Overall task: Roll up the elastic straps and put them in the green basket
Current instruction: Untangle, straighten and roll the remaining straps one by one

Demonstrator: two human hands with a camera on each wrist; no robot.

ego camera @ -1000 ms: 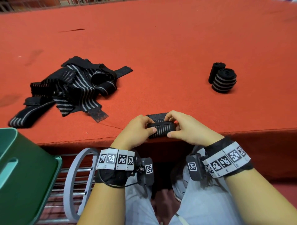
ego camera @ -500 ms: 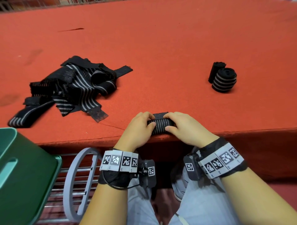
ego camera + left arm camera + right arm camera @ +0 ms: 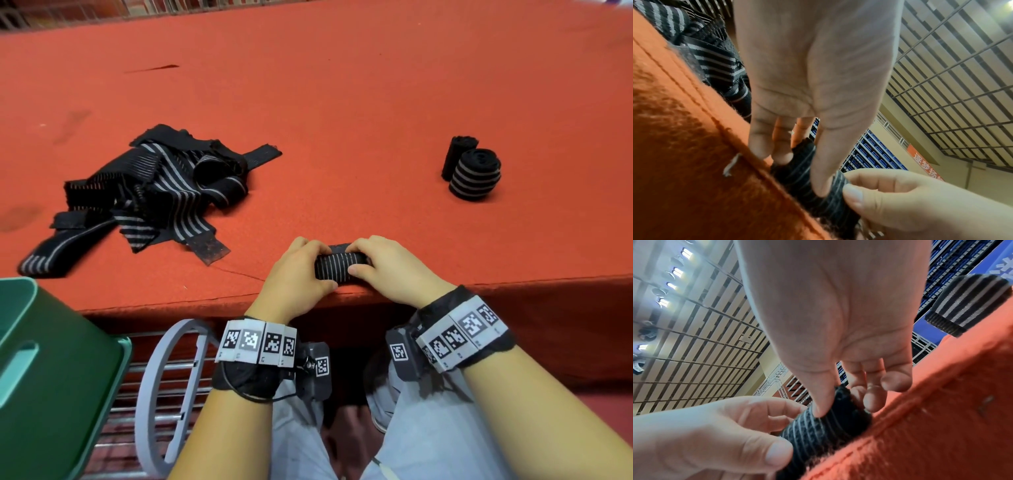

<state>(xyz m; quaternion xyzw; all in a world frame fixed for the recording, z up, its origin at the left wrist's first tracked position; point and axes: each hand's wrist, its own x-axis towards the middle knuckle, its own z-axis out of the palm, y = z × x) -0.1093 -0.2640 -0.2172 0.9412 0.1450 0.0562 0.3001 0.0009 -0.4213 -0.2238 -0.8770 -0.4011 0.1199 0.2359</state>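
Rolled strap (image 3: 337, 269) lies at the near edge of the orange table (image 3: 342, 120), left hand (image 3: 296, 274) and right hand (image 3: 394, 270) pinching its ends, thumbs in front, fingers curled behind. Only the head view shows the green basket (image 3: 58, 370), the loose strap pile (image 3: 150, 192) and two finished rolls (image 3: 474, 174). Wrist views show the thumbs pressed onto the roll.

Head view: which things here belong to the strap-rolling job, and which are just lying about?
Job:
- strap roll, held by left hand and right hand
- loose strap pile
- two finished rolls
- green basket

Lying about:
- grey ring
- wire rack
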